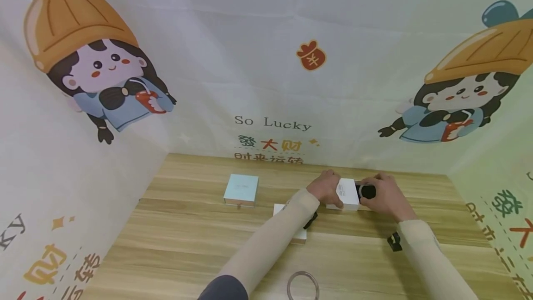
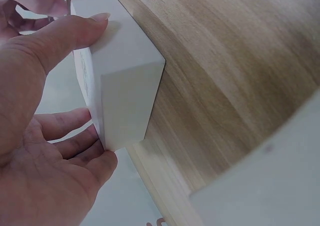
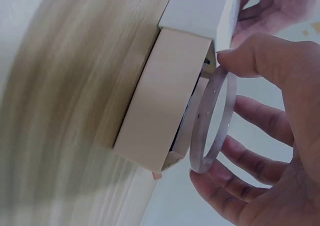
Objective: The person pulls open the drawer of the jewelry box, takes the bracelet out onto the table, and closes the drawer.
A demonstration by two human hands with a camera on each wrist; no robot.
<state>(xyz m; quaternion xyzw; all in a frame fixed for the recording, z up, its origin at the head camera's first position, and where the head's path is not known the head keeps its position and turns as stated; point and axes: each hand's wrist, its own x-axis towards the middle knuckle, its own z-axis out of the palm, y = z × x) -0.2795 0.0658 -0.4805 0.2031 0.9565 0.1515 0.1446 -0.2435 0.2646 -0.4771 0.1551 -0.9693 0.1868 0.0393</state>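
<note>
My left hand (image 1: 326, 186) grips a white drawer box (image 1: 349, 191), thumb on one side and fingers on the opposite side. In the left wrist view, the white sleeve (image 2: 127, 96) of this box rests on the wooden table. From its other end protrudes a pinkish-beige drawer (image 3: 160, 91), pulled partly out, with a dark inside. My right hand (image 1: 387, 198) pinches a translucent pale-purple bangle (image 3: 201, 126) between thumb and fingers, right at the drawer's open top. Whether the bangle touches the drawer I cannot tell.
A light-blue box (image 1: 241, 189) sits to the left on the wooden table (image 1: 175, 244). Another white box (image 1: 299, 236) lies partly hidden under the left forearm. Near the front edge of the view is a second bangle (image 1: 303, 272). Printed cloth walls (image 1: 258, 68) enclose the table.
</note>
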